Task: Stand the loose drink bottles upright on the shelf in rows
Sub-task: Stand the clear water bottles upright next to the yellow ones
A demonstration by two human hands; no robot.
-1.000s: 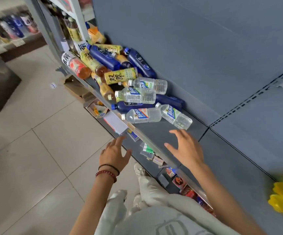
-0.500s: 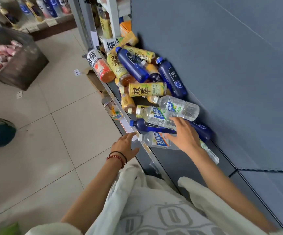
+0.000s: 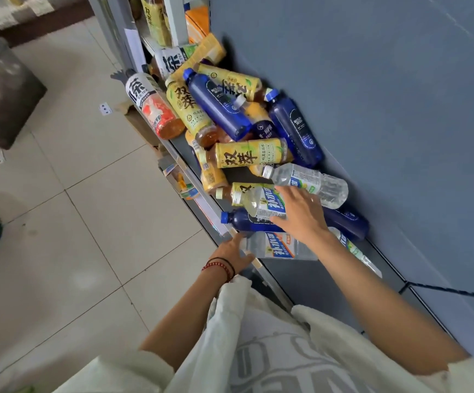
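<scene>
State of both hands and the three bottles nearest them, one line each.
left hand, grips nearest clear bottle's neck
right hand, spread over blue-label clear bottle
nearest clear bottle, lying flat
blue-label clear bottle, lying on the pile
dark blue bottle, lying, capped

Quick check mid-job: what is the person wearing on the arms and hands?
Both hands are gloveless. The left hand has two bracelets at the wrist: a red beaded one and a thin black cord. The right hand shows no wristwear. The forearms are uncovered; loose off-white sleeves start near the elbows, on a top with grey print.
</scene>
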